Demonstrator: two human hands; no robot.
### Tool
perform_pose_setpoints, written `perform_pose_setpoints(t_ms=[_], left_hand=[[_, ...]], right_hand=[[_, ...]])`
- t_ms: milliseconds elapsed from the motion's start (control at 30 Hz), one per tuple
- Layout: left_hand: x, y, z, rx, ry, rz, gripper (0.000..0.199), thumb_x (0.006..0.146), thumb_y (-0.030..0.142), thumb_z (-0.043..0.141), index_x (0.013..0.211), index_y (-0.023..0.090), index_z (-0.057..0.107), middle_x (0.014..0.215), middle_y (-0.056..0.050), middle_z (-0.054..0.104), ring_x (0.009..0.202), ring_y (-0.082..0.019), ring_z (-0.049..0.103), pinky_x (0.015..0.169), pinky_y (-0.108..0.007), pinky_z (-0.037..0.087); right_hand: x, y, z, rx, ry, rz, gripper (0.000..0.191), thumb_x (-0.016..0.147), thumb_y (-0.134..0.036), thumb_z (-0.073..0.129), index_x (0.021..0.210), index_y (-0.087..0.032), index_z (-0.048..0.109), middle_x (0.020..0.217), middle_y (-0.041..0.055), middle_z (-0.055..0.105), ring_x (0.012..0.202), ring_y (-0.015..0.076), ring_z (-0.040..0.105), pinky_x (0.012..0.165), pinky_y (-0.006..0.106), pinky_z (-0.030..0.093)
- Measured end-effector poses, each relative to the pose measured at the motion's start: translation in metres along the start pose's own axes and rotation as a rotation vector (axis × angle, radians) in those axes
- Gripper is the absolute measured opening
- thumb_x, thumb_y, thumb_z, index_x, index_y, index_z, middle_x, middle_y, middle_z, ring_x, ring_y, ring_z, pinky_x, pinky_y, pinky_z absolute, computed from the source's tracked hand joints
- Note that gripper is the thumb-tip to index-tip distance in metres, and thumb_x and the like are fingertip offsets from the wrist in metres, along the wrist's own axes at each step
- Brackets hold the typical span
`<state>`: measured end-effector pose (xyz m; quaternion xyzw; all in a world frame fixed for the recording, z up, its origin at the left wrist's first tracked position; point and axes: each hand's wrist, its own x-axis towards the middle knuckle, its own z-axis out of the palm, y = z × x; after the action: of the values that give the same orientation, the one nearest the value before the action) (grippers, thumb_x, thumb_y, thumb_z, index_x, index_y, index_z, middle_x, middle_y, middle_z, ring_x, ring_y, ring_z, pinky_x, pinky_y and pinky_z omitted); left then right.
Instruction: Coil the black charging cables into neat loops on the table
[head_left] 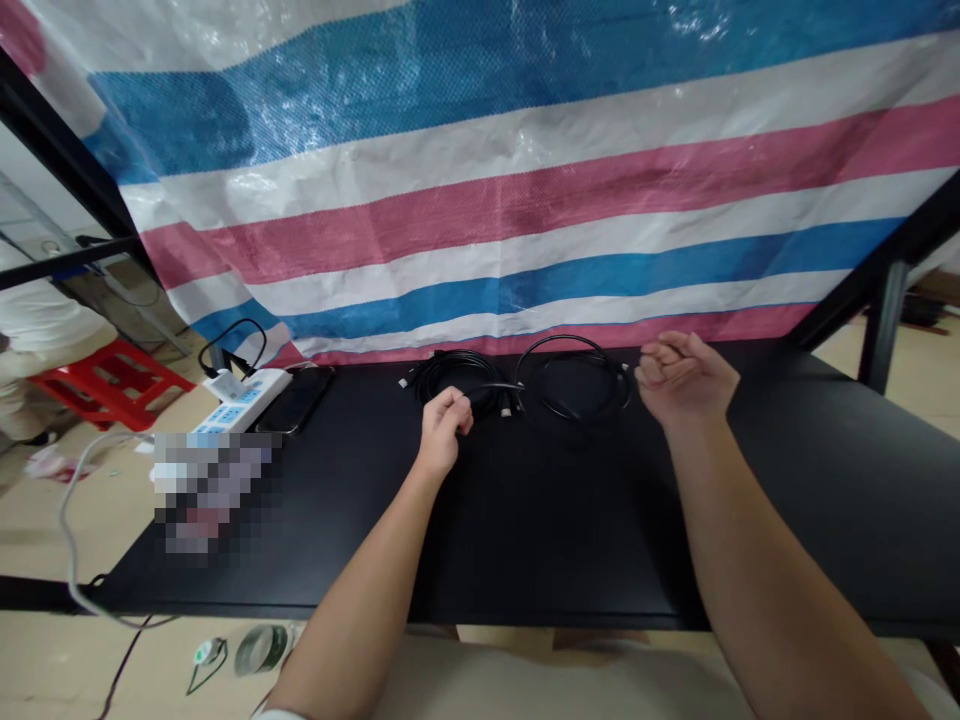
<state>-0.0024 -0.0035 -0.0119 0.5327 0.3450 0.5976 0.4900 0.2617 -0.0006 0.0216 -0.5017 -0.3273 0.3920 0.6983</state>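
Observation:
My left hand (pixel 448 425) is closed on a black cable (pixel 491 387) over the middle of the black table. Behind it lies a coiled bundle of black cables (pixel 442 372) with light-coloured plugs. Just to the right, a looser loop of black cable (pixel 576 415) rests near the back edge. My right hand (pixel 684 375) is raised to the right of that loop, palm side partly showing and fingers curled; whatever it may hold is too small to make out.
A white power strip (pixel 244 405) with an adapter and a dark phone (pixel 295 402) lie at the table's left. A striped sheet (pixel 495 220) hangs behind the black table (pixel 540 540). A seated person (pixel 52 320) is on a red stool (pixel 116 385) at far left.

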Motion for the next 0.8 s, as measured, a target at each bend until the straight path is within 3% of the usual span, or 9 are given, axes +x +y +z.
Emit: perform_pose_setpoints(t_ms=[100,167,233,300,400,467,667,800], left_hand=[[0.004,0.004,-0.006,-0.181,0.037,-0.062,0.055,0.062,0.064,0.066,0.045,0.022,0.034,0.039,0.007,0.026,0.035,-0.005,0.026,0.036,-0.021,0.022],[0.005,0.006,-0.008,-0.270,0.044,-0.132,0.057,0.061,0.064,0.067,0.045,0.022,0.031,0.038,0.009,0.021,0.033,-0.005,0.022,0.035,-0.020,0.020],[0.005,0.008,-0.009,-0.362,0.052,-0.192,0.058,0.063,0.059,0.068,0.047,0.021,0.028,0.039,0.009,0.019,0.032,-0.004,0.020,0.033,-0.019,0.019],[0.005,0.009,-0.010,-0.433,0.057,-0.246,0.057,0.066,0.054,0.069,0.048,0.021,0.027,0.040,0.010,0.018,0.031,-0.004,0.020,0.033,-0.019,0.019],[0.004,0.008,-0.011,-0.453,0.038,-0.294,0.057,0.069,0.052,0.069,0.048,0.020,0.027,0.040,0.010,0.019,0.030,-0.004,0.020,0.033,-0.018,0.019],[0.004,0.007,-0.012,-0.430,0.011,-0.302,0.057,0.071,0.052,0.069,0.048,0.020,0.028,0.040,0.010,0.020,0.030,-0.004,0.022,0.033,-0.018,0.020],[0.003,0.013,-0.010,-0.429,-0.016,-0.287,0.052,0.077,0.050,0.065,0.048,0.018,0.035,0.040,0.008,0.025,0.031,-0.005,0.026,0.035,-0.019,0.023],[0.003,0.028,-0.013,-0.554,0.062,-0.324,0.045,0.088,0.043,0.052,0.052,0.018,0.040,0.044,0.006,0.028,0.034,-0.007,0.028,0.038,-0.021,0.028]], right_hand=[[0.018,0.013,-0.014,-0.122,0.210,-0.006,0.007,0.070,-0.028,0.054,0.067,-0.023,0.054,0.061,0.0004,0.065,0.041,0.0106,0.043,0.039,0.023,0.031],[0.027,0.025,-0.020,-0.333,0.276,-0.080,0.008,0.062,-0.023,0.061,0.069,-0.022,0.059,0.060,-0.0004,0.065,0.047,0.0134,0.051,0.045,0.026,0.040],[0.032,0.037,-0.023,-0.615,0.197,-0.157,0.010,0.058,-0.021,0.064,0.069,-0.022,0.065,0.062,0.0010,0.067,0.057,0.0184,0.058,0.057,0.032,0.049],[0.033,0.045,-0.024,-0.847,-0.005,-0.238,0.015,0.061,-0.020,0.063,0.074,-0.023,0.071,0.076,0.0035,0.072,0.071,0.0226,0.063,0.071,0.038,0.052],[0.030,0.053,-0.021,-1.055,-0.340,-0.348,0.035,0.066,-0.013,0.056,0.092,-0.027,0.075,0.105,0.0035,0.072,0.094,0.0245,0.062,0.089,0.043,0.047],[0.028,0.055,-0.019,-1.170,-0.460,-0.377,0.042,0.069,-0.012,0.053,0.101,-0.030,0.073,0.110,0.0029,0.071,0.103,0.0256,0.058,0.091,0.047,0.045],[0.027,0.053,-0.014,-1.365,-0.461,-0.350,0.025,0.072,-0.022,0.060,0.090,-0.031,0.074,0.087,0.0033,0.072,0.093,0.0277,0.059,0.079,0.045,0.045],[0.030,0.053,-0.017,-1.163,-0.347,-0.301,0.012,0.066,-0.015,0.060,0.066,-0.025,0.067,0.068,0.0027,0.066,0.071,0.0212,0.060,0.070,0.036,0.045]])
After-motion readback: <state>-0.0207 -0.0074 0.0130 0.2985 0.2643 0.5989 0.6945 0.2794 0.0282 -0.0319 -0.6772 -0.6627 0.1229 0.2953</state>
